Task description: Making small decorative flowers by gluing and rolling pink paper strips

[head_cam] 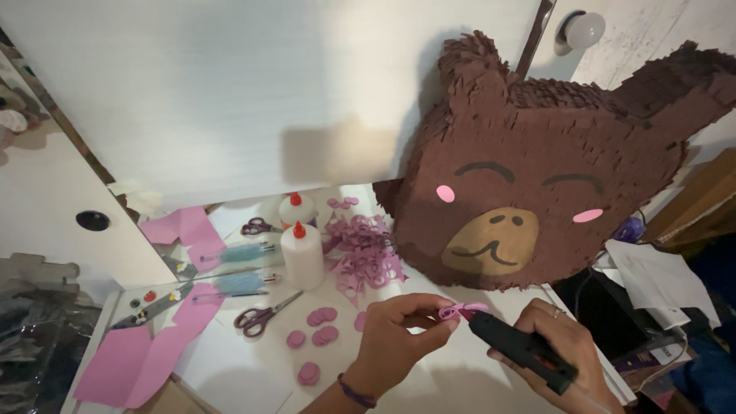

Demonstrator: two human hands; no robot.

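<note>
The left hand (399,330) is pinching a small curled piece of pink paper (458,310) between thumb and fingertips, closed firmly on it and holding it up off the table, just in front of the lower edge of the brown bear piñata (537,169). The right hand (563,345) is wrapping around a black glue gun (517,349), fingers closed on its body, and is aiming the nozzle so that it is meeting the curl right at the left fingertips; holding the paper in the air this way seems to be keeping the bare side turned toward the nozzle. The piñata is leaning upright against the white wall, face outward, so its front is staying within reach of both hands. On the white table (230,368) to the left, small pink paper circles (318,330) are lying near the left wrist, and a heap of pink paper curls (364,257) is sitting beside the piñata's cheek. A white glue bottle (301,257) with a red cap is standing just left of that heap, purple-handled scissors (261,316) are lying open in front of it, and a folded sheet of pink paper (138,356) is hanging over the table's left edge.
</note>
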